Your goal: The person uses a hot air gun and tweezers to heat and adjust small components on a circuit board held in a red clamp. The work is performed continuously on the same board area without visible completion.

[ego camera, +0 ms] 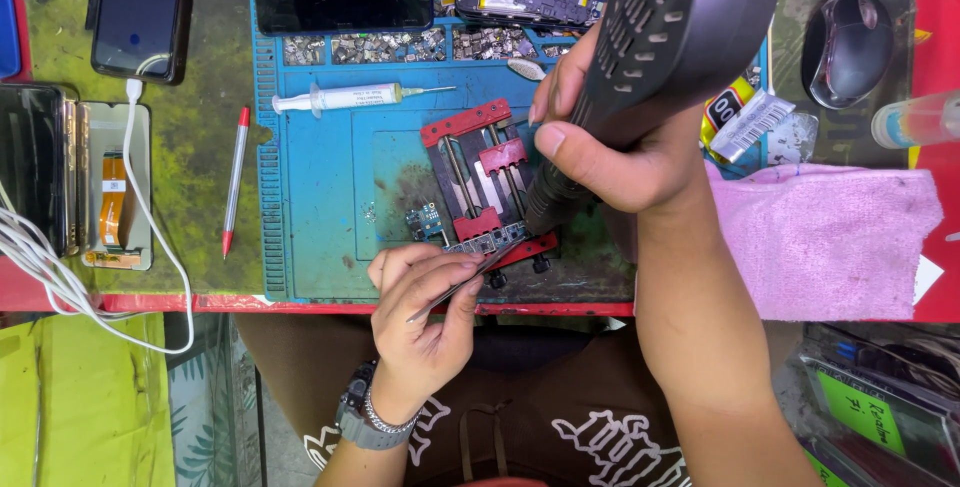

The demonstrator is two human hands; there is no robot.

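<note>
The right hand [625, 152] is wrapped tightly around a dark hot-air gun [660, 37], whose nozzle points down at a small circuit board [487, 240] clamped in a red-and-black holder [487, 182] on the blue mat [320, 207]. The left hand [425, 312] pinches slim tweezers [470, 279] between thumb and fingers, their tips touching the board's lower edge. The board lies between the two hands, just above the left. A syringe [350, 98] lies further up the mat, and a pink cloth [820, 237] rests on the surface to the right.

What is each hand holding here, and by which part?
The right hand holds a dark hot-air gun by its lower body, near the nozzle. The left hand pinches metal tweezers around their middle.
</note>
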